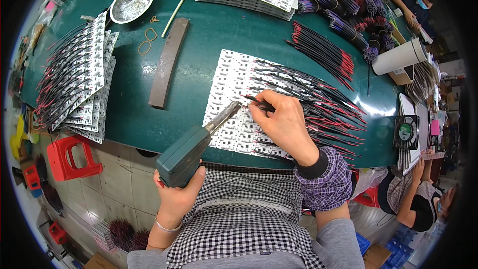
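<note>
My left hand [181, 195] is closed round the handle of a dark green soldering gun [184, 155]. Its metal tip points up and right, over a white circuit-board panel [219, 89] flat on the green table. At the tip, my right hand [285, 118] pinches a thin black wire [253, 98], its end close to the panel; whether the tip touches it I cannot tell. Many black wires with red ends [333, 107] fan out rightward from the panel, partly under my right hand.
Wired panels [99, 89] are stacked at left, bare panels [244, 0] at the back. A metal bowl [131, 4], a brown bar [170, 65] and loose black-and-red wires [323, 50] lie around. Purple wire bundles [338, 0] and a small fan [406, 132] are at right. Other people work beyond.
</note>
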`<state>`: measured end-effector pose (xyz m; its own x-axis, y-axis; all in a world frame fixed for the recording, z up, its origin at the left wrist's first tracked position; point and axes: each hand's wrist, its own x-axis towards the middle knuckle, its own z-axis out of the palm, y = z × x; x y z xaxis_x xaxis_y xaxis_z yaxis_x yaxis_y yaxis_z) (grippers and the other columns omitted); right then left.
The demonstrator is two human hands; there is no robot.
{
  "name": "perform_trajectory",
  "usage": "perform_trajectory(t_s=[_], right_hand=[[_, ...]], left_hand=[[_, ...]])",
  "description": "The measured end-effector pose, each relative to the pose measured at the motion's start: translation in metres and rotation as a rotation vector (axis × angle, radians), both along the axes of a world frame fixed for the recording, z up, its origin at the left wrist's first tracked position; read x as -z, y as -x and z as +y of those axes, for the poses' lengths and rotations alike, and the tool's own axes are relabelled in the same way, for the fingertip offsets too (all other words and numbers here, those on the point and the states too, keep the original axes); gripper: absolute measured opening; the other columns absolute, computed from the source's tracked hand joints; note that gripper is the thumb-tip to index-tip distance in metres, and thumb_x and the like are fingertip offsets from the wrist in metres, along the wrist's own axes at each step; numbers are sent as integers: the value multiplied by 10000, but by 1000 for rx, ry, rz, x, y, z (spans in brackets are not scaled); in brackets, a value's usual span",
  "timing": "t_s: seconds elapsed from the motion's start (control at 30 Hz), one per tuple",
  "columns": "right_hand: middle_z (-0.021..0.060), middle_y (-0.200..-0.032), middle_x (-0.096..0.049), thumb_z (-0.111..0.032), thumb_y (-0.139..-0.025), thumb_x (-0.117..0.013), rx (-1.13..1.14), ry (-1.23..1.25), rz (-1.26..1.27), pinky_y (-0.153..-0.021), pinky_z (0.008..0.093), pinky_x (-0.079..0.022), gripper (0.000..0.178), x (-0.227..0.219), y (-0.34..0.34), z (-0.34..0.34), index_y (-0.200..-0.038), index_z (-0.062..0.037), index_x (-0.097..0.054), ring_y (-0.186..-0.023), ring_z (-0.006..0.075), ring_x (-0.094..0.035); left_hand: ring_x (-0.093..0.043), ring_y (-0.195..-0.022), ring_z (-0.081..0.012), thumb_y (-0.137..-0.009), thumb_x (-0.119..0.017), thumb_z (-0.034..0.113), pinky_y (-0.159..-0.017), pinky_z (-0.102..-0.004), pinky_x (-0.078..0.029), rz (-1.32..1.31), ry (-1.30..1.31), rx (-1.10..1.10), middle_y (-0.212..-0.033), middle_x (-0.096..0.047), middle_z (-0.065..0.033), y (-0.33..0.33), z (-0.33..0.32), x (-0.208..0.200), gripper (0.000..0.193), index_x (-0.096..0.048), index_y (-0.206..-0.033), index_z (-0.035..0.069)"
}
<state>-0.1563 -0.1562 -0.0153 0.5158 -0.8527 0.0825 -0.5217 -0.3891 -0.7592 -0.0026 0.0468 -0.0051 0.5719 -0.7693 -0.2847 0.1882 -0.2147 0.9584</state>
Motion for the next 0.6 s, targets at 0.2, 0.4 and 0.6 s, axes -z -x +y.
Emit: perform_trajectory(t_s=[0.2,0.4,0.6], right_hand=[[122,-589,-593,-118,-820,-659,-13,-5,7,-529,416,-442,116,-1,-1,0,-780,-9,-650,-535,324,-596],[146,-726,-689,-117,-824,-690,-26,-66,103,-607,300,-544,180,-7,0,-1,-902,46,-680,-614,192,-670],[152,-730,-688,-116,-823,-683,-20,-59,86,-595,300,-532,185,-5,0,-2,-903,51,-682,-618,195,-668]], left_hand=[[-617,-725,-72,-777,-760,-22,-634,-225,-492,-135,10,70,-849,-694,-25,-2,0,3,189,-688,-952,-22],[-607,-681,-79,-765,-759,-13,-594,-230,-484,-197,29,66,-819,-685,-36,0,3,6,194,-687,-945,-25],[-626,-691,-98,-757,-765,-15,-607,-240,-500,-223,10,-16,-833,-693,-50,0,8,5,223,-690,-966,-33]])
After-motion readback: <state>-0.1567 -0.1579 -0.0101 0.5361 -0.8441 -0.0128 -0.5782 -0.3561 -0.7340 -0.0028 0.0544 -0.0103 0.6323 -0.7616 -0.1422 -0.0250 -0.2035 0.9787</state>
